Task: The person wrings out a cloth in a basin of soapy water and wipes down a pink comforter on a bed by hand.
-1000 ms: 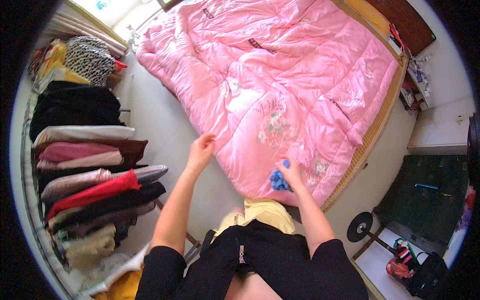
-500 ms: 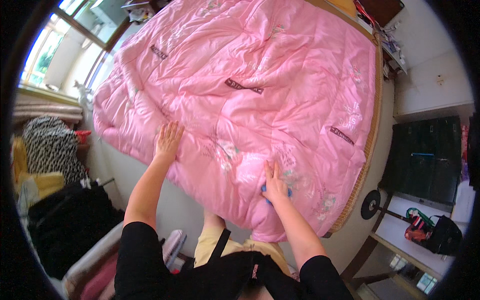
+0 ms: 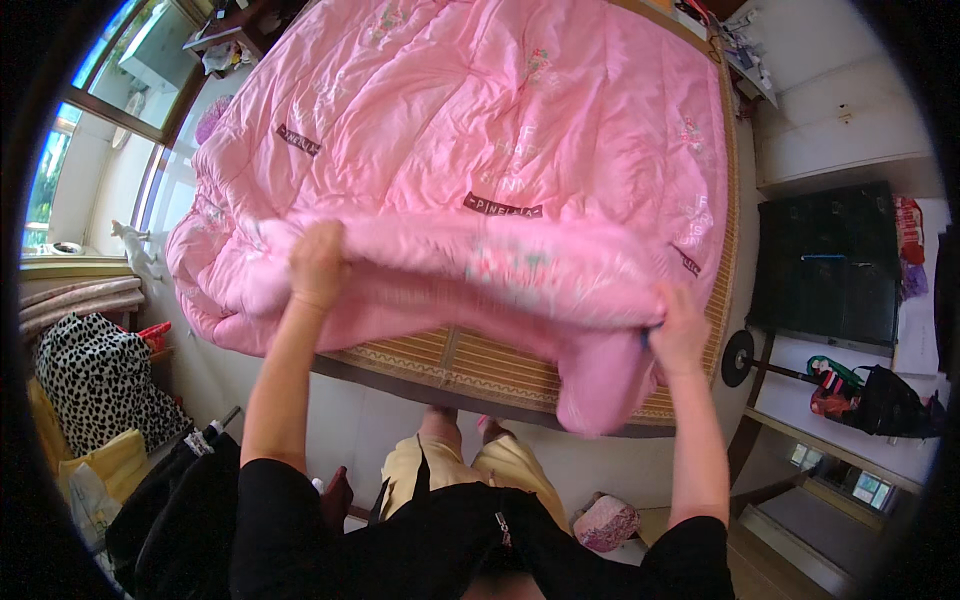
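Both hands have the near edge of the quilted pink satin comforter (image 3: 500,130) lifted off the bed. Left hand (image 3: 318,265) is closed tight on the near-left part of the edge, fingers curled over the fabric. Right hand (image 3: 680,335) is clenched on the near-right corner, with something small and dark just showing at the fingers, can't tell what. The raised edge hangs between the hands as a thick roll, and one corner droops below the right hand. The woven straw bed mat (image 3: 450,365) is bared along the near side. The far bulk of the comforter lies spread flat over the bed. Judged progress: early, first fold only started, near edge raised, not yet laid over; all further folding remains.
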### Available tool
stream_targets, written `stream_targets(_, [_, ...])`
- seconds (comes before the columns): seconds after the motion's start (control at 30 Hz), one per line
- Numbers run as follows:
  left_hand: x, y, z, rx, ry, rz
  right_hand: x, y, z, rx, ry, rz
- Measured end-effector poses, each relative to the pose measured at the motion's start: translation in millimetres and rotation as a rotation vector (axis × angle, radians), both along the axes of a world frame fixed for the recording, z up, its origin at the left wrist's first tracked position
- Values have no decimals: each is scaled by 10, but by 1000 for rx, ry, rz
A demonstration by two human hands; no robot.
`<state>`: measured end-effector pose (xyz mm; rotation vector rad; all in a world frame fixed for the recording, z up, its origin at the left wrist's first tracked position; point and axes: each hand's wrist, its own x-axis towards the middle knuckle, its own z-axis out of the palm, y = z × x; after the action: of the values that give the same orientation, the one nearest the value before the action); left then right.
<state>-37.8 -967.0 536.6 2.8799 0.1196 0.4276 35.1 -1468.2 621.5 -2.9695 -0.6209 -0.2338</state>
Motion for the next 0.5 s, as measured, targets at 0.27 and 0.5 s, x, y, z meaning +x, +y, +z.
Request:
stream_targets(0.27, [-1623, -204, -416, 281, 50, -117, -1060, -220, -295, -128, -50, 66])
stream_targets(0.5, [-1783, -1046, -885, 76, 1096, -53, -1807, -1123, -1591, -115, 805, -282])
